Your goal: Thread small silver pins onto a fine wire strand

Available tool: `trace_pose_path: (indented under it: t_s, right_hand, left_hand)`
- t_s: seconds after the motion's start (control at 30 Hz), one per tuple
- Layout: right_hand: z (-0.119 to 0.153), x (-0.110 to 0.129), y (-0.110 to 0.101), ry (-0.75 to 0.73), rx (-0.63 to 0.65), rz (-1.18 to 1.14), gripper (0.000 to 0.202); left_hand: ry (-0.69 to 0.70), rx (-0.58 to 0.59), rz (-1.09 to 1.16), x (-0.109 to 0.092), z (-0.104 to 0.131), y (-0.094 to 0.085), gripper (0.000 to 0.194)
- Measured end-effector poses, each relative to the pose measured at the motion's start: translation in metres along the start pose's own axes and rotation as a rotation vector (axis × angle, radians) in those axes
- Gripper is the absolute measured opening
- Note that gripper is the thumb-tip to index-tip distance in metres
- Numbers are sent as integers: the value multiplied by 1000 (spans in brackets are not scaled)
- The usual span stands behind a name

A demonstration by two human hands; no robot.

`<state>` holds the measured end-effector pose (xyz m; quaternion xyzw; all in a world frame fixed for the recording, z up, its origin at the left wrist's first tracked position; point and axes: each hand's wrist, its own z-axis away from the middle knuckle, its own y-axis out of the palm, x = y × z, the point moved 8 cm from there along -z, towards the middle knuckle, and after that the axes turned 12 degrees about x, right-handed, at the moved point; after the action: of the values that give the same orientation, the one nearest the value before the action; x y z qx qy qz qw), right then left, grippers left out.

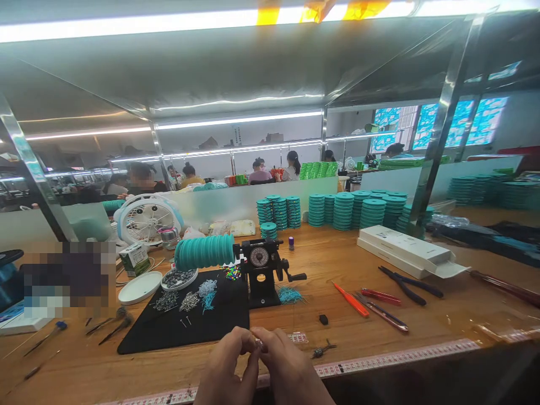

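At the table's front edge my left hand point(228, 363) and my right hand point(289, 365) meet, thumbs and forefingers pinched together. Something very small is between the fingertips, too tiny and covered to name. Just beyond them lies a black mat point(181, 329) bearing small metal parts point(190, 301), clear beads point(207, 288), blue-green thread pieces point(209, 302) and colourful beads point(232, 273). Behind my hands stands a black hand-cranked winder point(262, 275) with a dial, a row of teal spools point(205, 251) on its left side. A small wire-ended piece point(323, 350) rests right of my right hand.
Pliers point(411, 284), an orange pointed tool point(351, 299), tweezers point(383, 312) and a white box point(409, 250) lie to the right. Teal spools point(343, 211) are stacked behind. A white fan point(149, 219) and dish point(140, 287) stand left. A measuring tape point(392, 354) runs along the front edge. Other people sit beyond the partition.
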<state>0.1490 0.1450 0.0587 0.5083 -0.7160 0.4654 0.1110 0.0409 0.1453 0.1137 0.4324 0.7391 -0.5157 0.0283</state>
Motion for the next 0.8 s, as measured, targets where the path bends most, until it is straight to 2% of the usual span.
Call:
trace_pose_path:
  t_s: [0.13,0.4,0.47,0.57,0.63,0.8]
  right_hand:
    - [-2,2,4,-47,114,201,42]
    - [2,10,-3,-85,98,456,29]
    - [0,8,-5,-46,115,378,26]
    - [-3,3,-11,45,124,119,23]
    - [-4,0,-14,88,127,-9,22]
    - [-4,-5,-14,168,179,-123,22]
  left_hand:
    - [61,30,-97,-6,-1,3,13]
    - [9,113,-135,-1,0,11,14]
    - [-8,133,-126,2,1,15,13]
    - [-23,146,-68,7,3,21,8]
    - [2,170,-28,9,4,25,14]
    - [45,267,-6,8,6,32,24]
